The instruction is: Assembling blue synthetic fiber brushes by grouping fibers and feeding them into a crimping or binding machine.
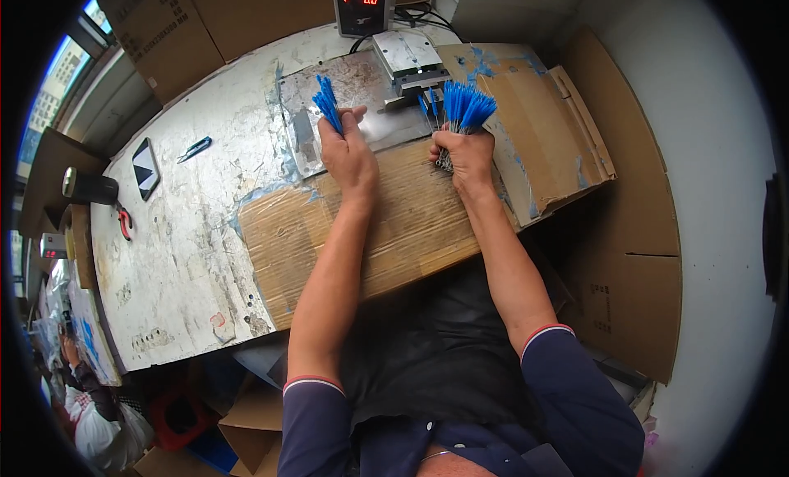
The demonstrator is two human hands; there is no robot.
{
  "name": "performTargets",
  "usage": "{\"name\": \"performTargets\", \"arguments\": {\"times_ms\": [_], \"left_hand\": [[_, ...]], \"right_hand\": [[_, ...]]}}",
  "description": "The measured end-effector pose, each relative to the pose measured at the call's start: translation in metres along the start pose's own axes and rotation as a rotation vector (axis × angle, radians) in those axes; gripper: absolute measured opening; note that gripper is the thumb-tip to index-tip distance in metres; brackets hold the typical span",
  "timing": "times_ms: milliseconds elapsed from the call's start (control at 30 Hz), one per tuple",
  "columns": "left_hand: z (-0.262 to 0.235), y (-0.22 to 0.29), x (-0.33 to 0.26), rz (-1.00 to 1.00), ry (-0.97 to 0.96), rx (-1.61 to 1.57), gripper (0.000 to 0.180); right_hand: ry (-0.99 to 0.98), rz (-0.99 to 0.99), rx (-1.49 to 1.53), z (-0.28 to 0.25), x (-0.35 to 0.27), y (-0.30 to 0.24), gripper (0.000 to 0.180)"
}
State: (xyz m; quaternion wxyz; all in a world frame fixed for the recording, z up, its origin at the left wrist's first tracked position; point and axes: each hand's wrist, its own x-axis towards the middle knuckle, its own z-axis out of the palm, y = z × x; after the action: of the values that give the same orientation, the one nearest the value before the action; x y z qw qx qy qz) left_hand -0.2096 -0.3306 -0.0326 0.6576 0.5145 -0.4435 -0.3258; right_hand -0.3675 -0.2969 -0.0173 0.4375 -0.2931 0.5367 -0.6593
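My right hand [465, 153] is closed around a thick bundle of thin wire brushes [467, 107] with blue bristles. Their bristle ends point up and away from me, and bare wire stems stick out below the fist. A smaller bunch of blue brushes [326, 103] stands up out of my left hand [348, 158], whose fingers are curled round it; its stems are hidden in the palm. Both hands are over the far part of the table. Close beyond my right hand sits a metal block fixture [408, 59], with a few blue brushes by its front edge.
Brown cardboard [394, 214] covers the table's near edge. A cardboard box [542, 132] lies to the right. On the left are a phone [146, 169], small snips [196, 149], red-handled pliers [124, 222] and a dark cylinder [89, 186]. A digital display box [362, 9] stands behind.
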Motion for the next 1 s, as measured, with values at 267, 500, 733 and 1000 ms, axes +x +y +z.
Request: {"name": "performTargets", "arguments": {"times_ms": [267, 500, 733, 1000], "left_hand": [[-0.003, 0.006, -0.002, 0.033, 0.022, 0.158, 0.019], [0.009, -0.015, -0.003, 0.365, -0.084, 0.573, 0.01], [0.011, -0.006, -0.005, 0.387, -0.208, 0.603, 0.014], [0.014, -0.006, -0.003, 0.535, -0.258, 0.618, 0.017]], "right_hand": [[0.018, -0.006, 0.022, 0.003, 0.001, -0.001, 0.009], [-0.01, 0.048, 0.041, 0.002, -0.001, -0.005, 0.008], [0.003, 0.06, 0.075, 0.0, -0.007, -0.009, 0.006], [-0.009, 0.101, 0.101, -0.002, -0.008, -0.017, 0.005]]}}
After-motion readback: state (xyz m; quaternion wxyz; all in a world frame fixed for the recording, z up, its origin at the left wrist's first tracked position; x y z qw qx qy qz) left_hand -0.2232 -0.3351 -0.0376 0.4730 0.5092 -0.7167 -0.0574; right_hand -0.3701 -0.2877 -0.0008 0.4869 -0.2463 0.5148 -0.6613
